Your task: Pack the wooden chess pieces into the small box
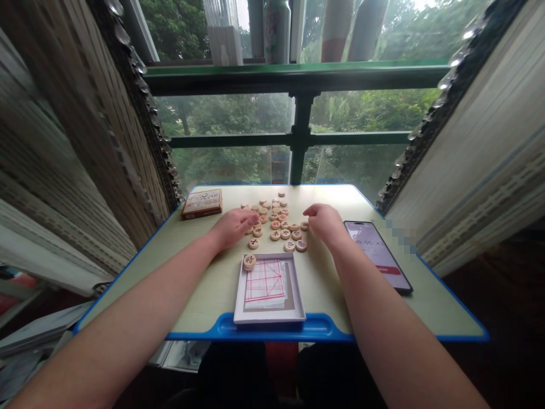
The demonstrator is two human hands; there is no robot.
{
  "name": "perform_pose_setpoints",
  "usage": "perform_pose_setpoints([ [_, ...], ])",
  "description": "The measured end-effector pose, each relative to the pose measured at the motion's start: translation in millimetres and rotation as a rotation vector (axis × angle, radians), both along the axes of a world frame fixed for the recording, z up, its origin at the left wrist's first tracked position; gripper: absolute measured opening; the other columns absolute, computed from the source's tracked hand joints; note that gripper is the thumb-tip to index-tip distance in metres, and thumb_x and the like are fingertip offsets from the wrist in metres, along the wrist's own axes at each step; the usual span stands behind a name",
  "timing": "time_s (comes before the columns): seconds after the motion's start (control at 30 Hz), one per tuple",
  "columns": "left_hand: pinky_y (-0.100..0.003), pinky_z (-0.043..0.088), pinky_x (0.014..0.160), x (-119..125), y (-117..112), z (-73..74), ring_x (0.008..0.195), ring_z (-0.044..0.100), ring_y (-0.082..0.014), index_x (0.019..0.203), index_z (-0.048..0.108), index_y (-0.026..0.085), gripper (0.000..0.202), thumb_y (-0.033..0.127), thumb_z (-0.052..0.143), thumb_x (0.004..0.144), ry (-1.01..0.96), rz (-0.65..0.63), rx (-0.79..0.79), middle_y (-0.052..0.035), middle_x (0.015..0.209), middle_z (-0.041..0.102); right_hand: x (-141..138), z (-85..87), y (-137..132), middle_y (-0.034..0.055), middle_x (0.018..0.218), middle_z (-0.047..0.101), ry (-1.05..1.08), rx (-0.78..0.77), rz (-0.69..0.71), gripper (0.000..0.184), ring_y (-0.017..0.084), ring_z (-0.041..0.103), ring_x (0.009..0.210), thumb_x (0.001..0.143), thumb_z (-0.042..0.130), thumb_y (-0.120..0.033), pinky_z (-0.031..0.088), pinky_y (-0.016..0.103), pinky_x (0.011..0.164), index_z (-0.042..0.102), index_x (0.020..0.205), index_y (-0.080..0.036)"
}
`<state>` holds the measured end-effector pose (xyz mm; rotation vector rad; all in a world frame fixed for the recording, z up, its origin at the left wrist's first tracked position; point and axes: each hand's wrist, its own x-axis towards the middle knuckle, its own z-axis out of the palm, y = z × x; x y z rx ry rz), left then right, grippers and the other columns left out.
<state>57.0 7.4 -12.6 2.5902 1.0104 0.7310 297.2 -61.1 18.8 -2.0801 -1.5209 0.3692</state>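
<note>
Several round wooden chess pieces (279, 224) with red or black characters lie scattered on a small table (204, 284). My left hand (233, 225) rests at the left edge of the pile, fingers curled over a piece there. My right hand (326, 221) is at the right edge, fingers pinched together by a piece. Near the table's front stands a shallow white box tray (292, 284) with a folded paper board (264, 281) with red grid lines in it. One piece (249, 261) sits in the tray's far left corner.
A box lid (201, 203) lies at the table's far left. A phone (378, 253) with a lit timer screen lies to the right. The table has a blue rim (272, 329). Blinds flank a window behind, with bottles (276, 31) on its ledge.
</note>
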Motion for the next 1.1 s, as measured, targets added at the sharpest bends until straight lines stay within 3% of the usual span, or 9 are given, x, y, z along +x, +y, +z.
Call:
perform_pose_setpoints([
  [0.1, -0.03, 0.043, 0.09, 1.2, -3.9, 2.4, 0.099, 0.06, -0.02, 0.089, 0.072, 0.02, 0.05, 0.053, 0.034, 0.089, 0.012, -0.068, 0.027, -0.0071, 0.099, 0.071, 2.1, 3.0, 0.3, 0.0077, 0.096, 0.07, 0.037, 0.061, -0.029, 0.036, 0.018, 0.062, 0.092, 0.07, 0.048, -0.001, 0.045, 0.023, 0.078, 0.072, 0.092, -0.016],
  [0.23, -0.031, 0.045, 0.088, 2.0, -7.6, 5.2, 0.095, 0.062, -0.0199, 0.083, 0.073, 0.019, 0.05, 0.05, 0.035, 0.09, 0.017, -0.066, 0.028, -0.0066, 0.095, 0.072, 3.1, 2.4, -0.3, 0.0078, 0.095, 0.071, 0.075, 0.048, -0.041, 0.032, 0.018, 0.063, 0.089, 0.071, 0.05, -0.005, 0.045, 0.024, 0.078, 0.072, 0.093, -0.016],
  [0.43, -0.031, 0.045, 0.088, 2.2, -8.1, 6.1, 0.095, 0.062, -0.0196, 0.083, 0.073, 0.02, 0.046, 0.048, 0.037, 0.089, 0.039, -0.069, 0.05, -0.0056, 0.095, 0.072, -8.3, 2.6, -5.5, 0.0064, 0.098, 0.071, 0.028, -0.02, 0.141, 0.027, 0.018, 0.063, 0.089, 0.072, 0.057, -0.016, 0.045, 0.024, 0.078, 0.073, 0.094, -0.019],
  [0.57, -0.031, 0.045, 0.087, 2.3, -7.5, 5.3, 0.094, 0.062, -0.0198, 0.083, 0.073, 0.02, 0.046, 0.049, 0.037, 0.089, 0.043, -0.061, 0.055, -0.0055, 0.094, 0.072, -10.9, -3.8, -2.7, 0.0058, 0.093, 0.072, -0.077, -0.059, 0.219, 0.022, 0.018, 0.063, 0.085, 0.073, 0.059, -0.015, 0.044, 0.024, 0.077, 0.074, 0.088, -0.019],
  [0.7, -0.032, 0.045, 0.087, 2.0, -6.8, 5.5, 0.094, 0.062, -0.0199, 0.083, 0.073, 0.02, 0.047, 0.049, 0.037, 0.089, 0.061, -0.063, 0.062, -0.0055, 0.095, 0.072, -8.3, -10.8, 3.9, 0.0044, 0.086, 0.072, -0.094, -0.05, 0.209, 0.021, 0.016, 0.063, 0.078, 0.074, 0.058, -0.015, 0.045, 0.024, 0.075, 0.074, 0.086, -0.02],
  [0.87, -0.031, 0.045, 0.087, 1.5, -7.3, 6.2, 0.093, 0.062, -0.0195, 0.082, 0.073, 0.02, 0.047, 0.049, 0.036, 0.089, 0.066, -0.058, 0.064, -0.0053, 0.092, 0.072, -5.3, -3.9, 3.7, 0.0074, 0.099, 0.071, -0.069, -0.086, 0.101, 0.027, 0.019, 0.062, 0.09, 0.075, 0.058, -0.017, 0.044, 0.024, 0.075, 0.072, 0.098, -0.018],
  [1.1, -0.031, 0.044, 0.085, 0.1, -5.6, 4.5, 0.09, 0.062, -0.0194, 0.082, 0.072, 0.02, 0.042, 0.046, 0.04, 0.088, 0.071, -0.064, 0.066, -0.0056, 0.093, 0.072, -1.6, 1.3, -5.7, 0.0068, 0.102, 0.069, -0.167, -0.187, 0.147, 0.034, 0.019, 0.062, 0.084, 0.071, 0.062, -0.016, 0.043, 0.024, 0.069, 0.07, 0.103, -0.02],
])
